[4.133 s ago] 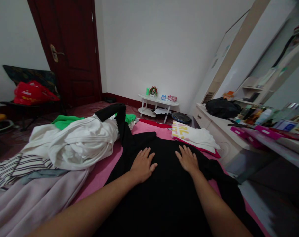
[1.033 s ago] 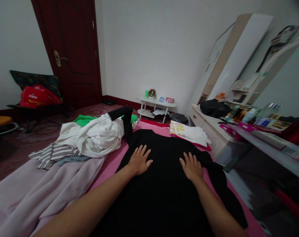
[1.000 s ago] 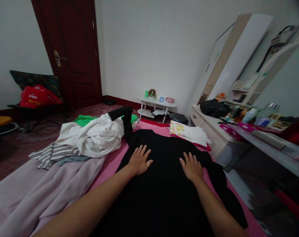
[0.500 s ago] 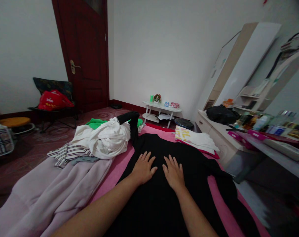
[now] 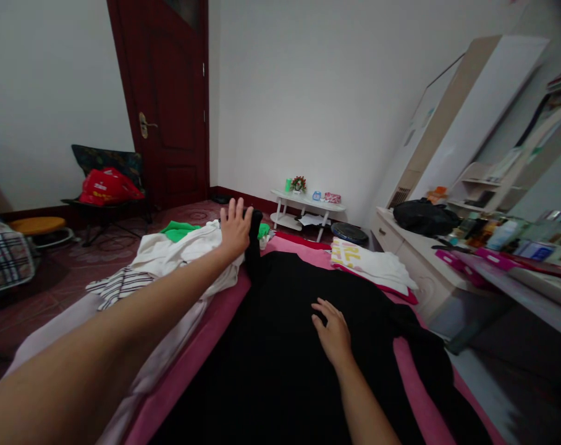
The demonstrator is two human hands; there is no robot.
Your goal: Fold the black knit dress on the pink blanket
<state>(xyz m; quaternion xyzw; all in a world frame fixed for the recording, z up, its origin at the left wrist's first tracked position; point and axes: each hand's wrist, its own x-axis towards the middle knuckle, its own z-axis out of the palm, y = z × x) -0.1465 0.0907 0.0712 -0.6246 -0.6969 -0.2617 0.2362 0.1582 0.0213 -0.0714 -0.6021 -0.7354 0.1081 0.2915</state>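
Note:
A black long-sleeved top (image 5: 271,334) lies spread over a pink bedcover (image 5: 197,346). Its left sleeve runs up and over a heap of clothes, and its right sleeve trails down the right side. My left hand (image 5: 235,232) is at that left sleeve, fingers stretched and apart; whether it touches the cloth I cannot tell. Over the middle of the top is my right hand (image 5: 333,330), fingers loosely bent and apart, holding nothing. White clothes (image 5: 169,250), a striped garment (image 5: 118,285) and a pale lilac garment (image 5: 53,327) lie on the left.
Folded white and red clothes (image 5: 371,262) lie at the bed's far right. Along the right stands a dresser (image 5: 410,256) with a black bag (image 5: 424,216) and bottles. Beyond the bed are a small white table (image 5: 303,201), a door (image 5: 169,93) and a chair with a red bag (image 5: 109,186).
My left hand has left the top's chest and reached forward and left to the sleeve by the heap. My right hand stays over the top, its fingers now more bent.

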